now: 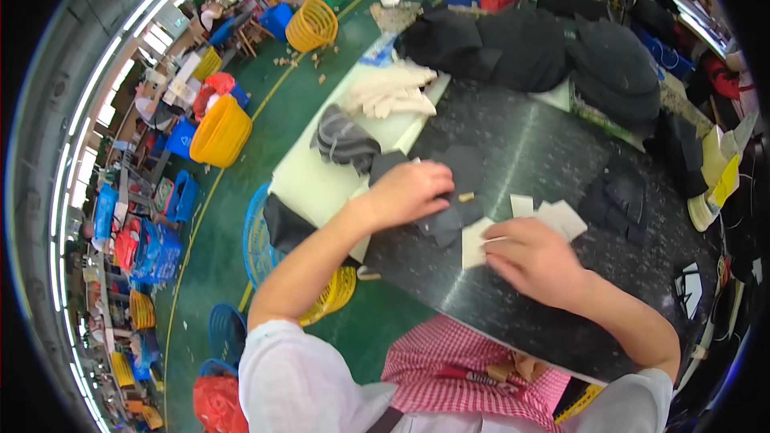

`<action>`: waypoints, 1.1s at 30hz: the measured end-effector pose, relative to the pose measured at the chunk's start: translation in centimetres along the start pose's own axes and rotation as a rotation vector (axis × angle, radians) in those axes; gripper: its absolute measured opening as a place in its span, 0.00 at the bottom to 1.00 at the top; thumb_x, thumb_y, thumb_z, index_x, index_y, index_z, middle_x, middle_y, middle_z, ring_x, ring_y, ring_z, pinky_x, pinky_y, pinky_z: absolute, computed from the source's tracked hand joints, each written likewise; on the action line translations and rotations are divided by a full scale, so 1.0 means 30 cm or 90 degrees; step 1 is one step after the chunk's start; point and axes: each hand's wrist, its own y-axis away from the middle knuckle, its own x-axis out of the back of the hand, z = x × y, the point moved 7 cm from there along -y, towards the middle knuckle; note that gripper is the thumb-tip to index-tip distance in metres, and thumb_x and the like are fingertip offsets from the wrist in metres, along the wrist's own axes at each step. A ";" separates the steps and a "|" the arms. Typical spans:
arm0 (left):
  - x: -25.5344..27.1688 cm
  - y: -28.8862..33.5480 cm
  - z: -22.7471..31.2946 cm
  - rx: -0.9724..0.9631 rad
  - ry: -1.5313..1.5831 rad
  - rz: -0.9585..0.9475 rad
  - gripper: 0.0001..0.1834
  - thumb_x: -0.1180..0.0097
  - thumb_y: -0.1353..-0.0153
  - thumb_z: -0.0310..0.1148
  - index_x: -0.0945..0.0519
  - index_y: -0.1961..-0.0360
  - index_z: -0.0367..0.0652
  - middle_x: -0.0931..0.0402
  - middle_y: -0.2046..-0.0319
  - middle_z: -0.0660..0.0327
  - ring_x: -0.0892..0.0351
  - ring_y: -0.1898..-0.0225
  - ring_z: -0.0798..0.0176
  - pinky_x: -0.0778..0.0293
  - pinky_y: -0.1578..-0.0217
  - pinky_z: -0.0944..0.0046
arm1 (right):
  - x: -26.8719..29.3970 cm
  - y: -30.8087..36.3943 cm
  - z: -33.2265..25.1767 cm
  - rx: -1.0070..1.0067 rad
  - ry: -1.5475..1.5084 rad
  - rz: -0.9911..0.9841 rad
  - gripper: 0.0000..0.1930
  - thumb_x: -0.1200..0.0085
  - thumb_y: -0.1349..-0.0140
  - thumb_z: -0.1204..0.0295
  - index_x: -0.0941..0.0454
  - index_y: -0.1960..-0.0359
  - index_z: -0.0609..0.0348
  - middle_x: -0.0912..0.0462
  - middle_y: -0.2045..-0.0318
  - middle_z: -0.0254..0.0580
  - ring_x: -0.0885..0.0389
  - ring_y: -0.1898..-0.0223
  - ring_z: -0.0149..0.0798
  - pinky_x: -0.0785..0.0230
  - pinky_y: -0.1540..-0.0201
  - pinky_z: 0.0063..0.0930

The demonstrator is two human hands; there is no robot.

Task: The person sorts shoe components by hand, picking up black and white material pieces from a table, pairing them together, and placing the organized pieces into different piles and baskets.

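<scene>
I am looking down at a dark work table [529, 152] where both of my hands are working among cut pieces. My left hand [409, 191] is lying palm down with fingers curled over a dark fabric piece [461, 168], pressing it against the table. My right hand [533, 261] is resting on a pale cut piece [475, 242], fingers bent over its edge; I cannot tell whether they are pinching it. More pale pieces [557, 215] are lying just beyond that hand. A heap of black garments [529, 48] is sitting at the far edge, and cream gloves [393, 90] are lying on the white board [313, 180] to the left.
</scene>
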 end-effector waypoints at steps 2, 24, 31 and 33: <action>-0.048 -0.017 0.010 0.006 -0.033 -0.029 0.09 0.42 0.48 0.29 0.22 0.66 0.37 0.24 0.64 0.54 0.23 0.62 0.50 0.25 0.61 0.57 | -0.114 -0.072 0.003 0.083 0.076 -0.055 0.08 0.41 0.49 0.70 0.23 0.69 0.60 0.23 0.63 0.40 0.23 0.59 0.42 0.30 0.57 0.33; 0.094 -0.011 0.337 0.079 0.385 0.419 0.25 0.34 0.56 0.25 0.26 0.53 0.37 0.24 0.64 0.58 0.24 0.59 0.58 0.29 0.54 0.60 | 0.021 0.189 0.038 -0.480 -0.552 0.014 0.15 0.52 0.33 0.66 0.24 0.58 0.69 0.17 0.69 0.45 0.20 0.67 0.32 0.29 0.64 0.27; -0.137 -0.055 0.593 -0.040 0.547 0.140 0.21 0.39 0.48 0.20 0.23 0.50 0.36 0.21 0.77 0.63 0.24 0.79 0.74 0.26 0.74 0.71 | 0.100 0.465 -0.112 -0.490 -0.335 0.058 0.15 0.40 0.43 0.72 0.23 0.56 0.64 0.23 0.73 0.48 0.21 0.73 0.37 0.29 0.71 0.30; -0.163 -0.089 0.553 0.078 0.565 0.171 0.25 0.40 0.46 0.21 0.26 0.45 0.39 0.23 0.79 0.64 0.25 0.81 0.75 0.29 0.79 0.72 | 0.192 0.466 -0.093 -0.487 -0.167 0.133 0.19 0.38 0.47 0.76 0.24 0.52 0.63 0.24 0.72 0.45 0.23 0.75 0.37 0.30 0.73 0.27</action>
